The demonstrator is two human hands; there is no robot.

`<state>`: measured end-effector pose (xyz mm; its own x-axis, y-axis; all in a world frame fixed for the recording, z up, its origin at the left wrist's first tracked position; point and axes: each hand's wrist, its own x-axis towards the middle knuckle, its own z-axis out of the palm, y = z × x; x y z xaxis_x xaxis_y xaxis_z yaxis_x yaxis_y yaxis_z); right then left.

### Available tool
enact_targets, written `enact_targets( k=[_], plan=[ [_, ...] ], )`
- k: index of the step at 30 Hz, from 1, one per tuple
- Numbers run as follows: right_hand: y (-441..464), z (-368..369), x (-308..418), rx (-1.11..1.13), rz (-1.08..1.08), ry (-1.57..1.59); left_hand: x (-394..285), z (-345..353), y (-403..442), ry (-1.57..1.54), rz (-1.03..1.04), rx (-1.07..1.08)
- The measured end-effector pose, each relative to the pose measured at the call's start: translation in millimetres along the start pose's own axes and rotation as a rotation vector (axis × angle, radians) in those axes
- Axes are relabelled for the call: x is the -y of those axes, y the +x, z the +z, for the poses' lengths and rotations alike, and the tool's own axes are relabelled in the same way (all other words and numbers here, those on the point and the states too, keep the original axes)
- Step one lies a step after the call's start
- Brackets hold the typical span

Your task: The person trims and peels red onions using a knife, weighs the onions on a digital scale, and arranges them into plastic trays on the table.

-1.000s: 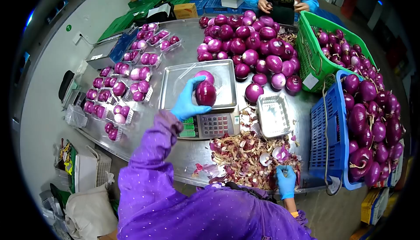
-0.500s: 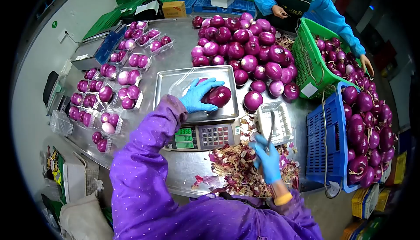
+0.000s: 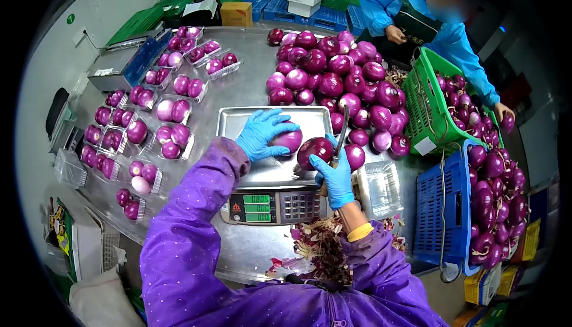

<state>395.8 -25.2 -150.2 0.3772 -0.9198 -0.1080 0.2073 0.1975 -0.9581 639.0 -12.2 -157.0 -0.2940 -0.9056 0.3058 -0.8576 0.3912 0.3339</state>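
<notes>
My left hand [image 3: 266, 136], in a blue glove, has its fingers curled over a red onion [image 3: 289, 140] on the metal tray [image 3: 231, 116] of a scale. My right hand [image 3: 337, 179], also gloved, grips a knife [image 3: 344, 125] with its curved blade pointing up. The same hand's fingers touch a darker red onion [image 3: 314, 152] above the tray's right side. Another onion [image 3: 356, 157] sits just right of these fingers, partly hidden; whether the hand touches it, I cannot tell. Below the tray, the scale's display [image 3: 258, 208] is lit green.
A clear plastic container [image 3: 381, 191] lies right of the scale, near onion peelings [image 3: 322, 249]. Loose onions [image 3: 339, 82] are heaped behind. Packed onions [image 3: 173, 110] stand left. Green [image 3: 424, 115] and blue [image 3: 442, 208] crates stand right; a person in blue sleeves [image 3: 465, 59] reaches beyond.
My right hand has risen from above the peelings to the tray's right side, knife still in it. My left hand now holds a lighter onion. The scale's reading has changed; the camera has shifted slightly.
</notes>
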Motion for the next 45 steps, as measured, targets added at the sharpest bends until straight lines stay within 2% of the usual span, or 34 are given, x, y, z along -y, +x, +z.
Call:
enact_targets(
  k=[3, 5, 7, 9, 13, 17, 19, 20, 21, 23, 24, 25, 27, 29, 32, 34, 36, 39, 42, 45],
  plan=[
    [5.3, 6.0, 5.1, 0.030, 0.002, -0.152, 2.4, -8.4, -7.7, 0.144, -0.099, -0.089],
    [10.8, 11.3, 6.9, 0.045, -0.015, -0.350, 9.1, -7.2, -16.3, 0.083, -0.119, -0.125],
    [14.1, 28.6, 12.9, 0.087, 0.006, -0.351, 10.8, -2.5, -23.5, 0.068, -0.146, -0.146],
    [31.1, 30.8, -11.3, 0.094, -0.105, -0.567, 12.3, -0.2, -28.5, 0.037, -0.167, -0.161],
    [38.3, 26.1, -25.9, 0.044, -0.181, -0.717, 15.6, 7.2, -35.8, -0.040, -0.192, -0.203],
    [25.2, 2.2, -18.4, 0.043, -0.295, -0.668, 18.1, 1.7, -43.5, -0.218, -0.194, -0.310],
    [6.7, -11.1, -2.0, -0.002, -0.131, -0.500, 16.2, -8.0, -52.8, -0.415, -0.276, -0.406],
    [0.3, -25.3, -0.7, -0.034, -0.083, -0.542, 15.5, -15.0, -61.0, -0.377, -0.294, -0.468],
    [-7.7, -39.7, -2.3, -0.053, -0.040, -0.410, 17.1, -19.9, -68.1, -0.469, -0.337, -0.533],
    [-30.3, -63.7, 7.0, -0.103, 0.096, -0.366, 25.7, -33.1, -83.4, -0.641, -0.422, -0.664],
    [-39.3, -75.4, 7.0, -0.118, 0.082, -0.355, 31.2, -43.2, -89.5, -0.744, -0.457, -0.703],
    [-46.2, -84.9, -2.1, -0.142, -0.023, -0.289, 36.3, -53.8, -94.5, -0.848, -0.488, -0.742],
    [-59.4, -102.0, -6.7, -0.148, 0.067, -0.278, 42.2, -74.1, -98.5, -0.825, -0.524, -0.774],
    [-67.0, -100.1, -4.3, -0.128, 0.123, -0.257, 57.5, -75.6, -93.5, -0.792, -0.520, -0.761],
    [-63.8, -69.0, 2.3, -0.087, 0.173, -0.179, 54.9, -65.5, -64.1, -0.666, -0.554, -0.545],
    [-56.3, -43.6, 6.7, -0.062, 0.177, -0.165, 56.1, -35.9, -41.8, -0.771, -0.502, -0.451],
    [-39.9, -33.9, -2.1, 0.005, 0.168, -0.114, 27.9, -26.1, -21.3, -0.598, -0.553, -0.303],
    [-20.1, 1.1, -1.0, -0.016, 0.148, -0.129, 22.9, 3.3, -5.1, -0.358, -0.484, -0.092],
    [-1.6, 21.0, -9.7, -0.004, 0.140, -0.189, 18.7, 4.0, -3.5, -0.578, -0.576, -0.071],
    [12.3, 34.1, -24.3, -0.002, 0.140, -0.216, 34.8, 26.1, -10.1, -0.805, -0.591, -0.137]
  ],
)
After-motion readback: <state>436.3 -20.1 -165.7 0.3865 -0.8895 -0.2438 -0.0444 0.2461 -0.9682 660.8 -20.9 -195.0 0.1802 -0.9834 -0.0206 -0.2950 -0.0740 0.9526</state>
